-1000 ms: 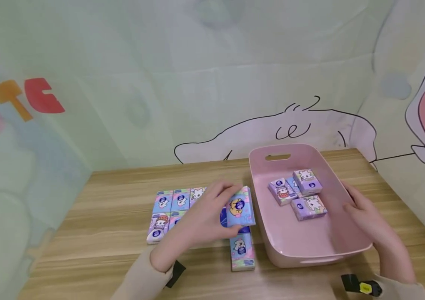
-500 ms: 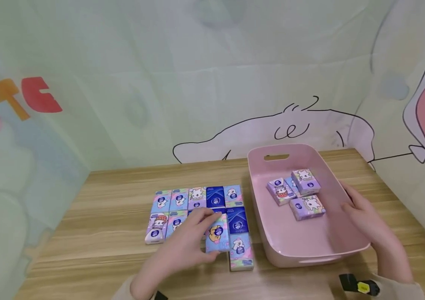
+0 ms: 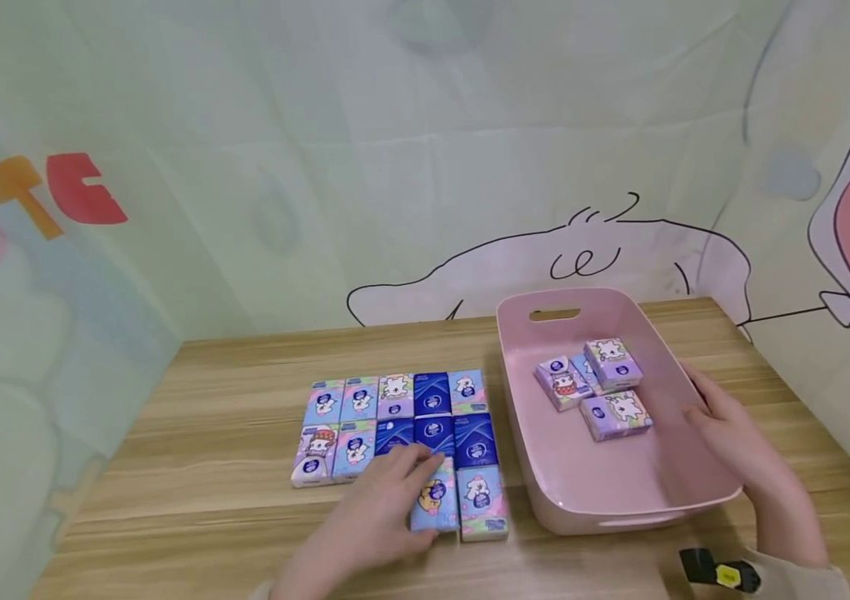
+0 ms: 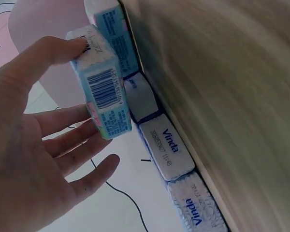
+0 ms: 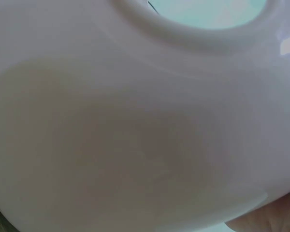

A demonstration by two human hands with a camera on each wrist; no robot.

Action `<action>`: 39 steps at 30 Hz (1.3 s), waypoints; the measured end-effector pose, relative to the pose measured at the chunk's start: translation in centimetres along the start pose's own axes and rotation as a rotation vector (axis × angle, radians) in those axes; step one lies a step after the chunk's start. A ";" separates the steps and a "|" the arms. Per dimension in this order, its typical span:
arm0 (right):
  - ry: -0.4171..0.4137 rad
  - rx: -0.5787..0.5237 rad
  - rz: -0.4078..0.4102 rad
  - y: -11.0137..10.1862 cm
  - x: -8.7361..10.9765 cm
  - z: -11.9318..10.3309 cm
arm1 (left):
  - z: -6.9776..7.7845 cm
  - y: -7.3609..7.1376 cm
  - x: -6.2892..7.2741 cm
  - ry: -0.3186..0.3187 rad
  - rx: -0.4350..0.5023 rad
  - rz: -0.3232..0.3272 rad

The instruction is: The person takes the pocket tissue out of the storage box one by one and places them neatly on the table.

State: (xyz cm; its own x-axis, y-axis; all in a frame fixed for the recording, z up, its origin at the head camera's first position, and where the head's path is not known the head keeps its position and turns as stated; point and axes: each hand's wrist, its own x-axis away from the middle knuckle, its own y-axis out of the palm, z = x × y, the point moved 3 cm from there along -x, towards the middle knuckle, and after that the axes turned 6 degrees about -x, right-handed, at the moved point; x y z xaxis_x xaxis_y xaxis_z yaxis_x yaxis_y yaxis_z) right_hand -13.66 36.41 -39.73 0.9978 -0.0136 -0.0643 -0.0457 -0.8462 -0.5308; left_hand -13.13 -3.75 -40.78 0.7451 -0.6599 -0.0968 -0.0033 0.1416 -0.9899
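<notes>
My left hand (image 3: 383, 504) pinches a light-blue tissue pack (image 3: 437, 498) with a yellow cartoon figure, thumb at its near end and fingertips at its far end. In the left wrist view the thumb presses the end of the pack (image 4: 104, 89), which tilts against the row of other packs. It fits in beside a pink-and-blue pack (image 3: 481, 502) and in front of a dark-blue pack (image 3: 434, 433). My right hand (image 3: 732, 442) holds the right rim of a pink basket (image 3: 620, 479), fingers partly hidden behind its wall. Only part of the right hand (image 5: 273, 217) shows in the right wrist view.
Several tissue packs, such as a purple one (image 3: 315, 455), lie in rows on the wooden table (image 3: 230, 433) left of the basket. Inside the basket are several more, including a purple pack (image 3: 616, 415). A printed cloth backdrop (image 3: 365, 183) stands behind the table.
My left hand has carried the light-blue pack from beside the basket leftward and toward me, then down to the front of the rows. The right hand stays on the basket.
</notes>
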 end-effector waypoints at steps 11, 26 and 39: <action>0.015 0.001 -0.006 -0.2 -0.1 0.0 | 0.7 0.4 -0.1 0.016 -0.090 -0.019; -0.009 0.008 0.002 -0.3 -0.2 -0.1 | 0.7 1.4 -0.1 0.012 -0.110 -0.018; 0.003 -0.024 -0.013 -0.1 -0.1 -0.1 | 0.4 1.8 0.1 0.015 -0.092 -0.051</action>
State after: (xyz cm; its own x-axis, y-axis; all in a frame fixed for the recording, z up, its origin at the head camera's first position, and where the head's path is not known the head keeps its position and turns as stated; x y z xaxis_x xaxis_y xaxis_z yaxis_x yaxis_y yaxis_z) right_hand -13.71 36.42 -39.58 0.9985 -0.0040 -0.0554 -0.0318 -0.8590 -0.5111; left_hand -12.78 -3.26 -42.48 0.7361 -0.6753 -0.0464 -0.0268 0.0395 -0.9989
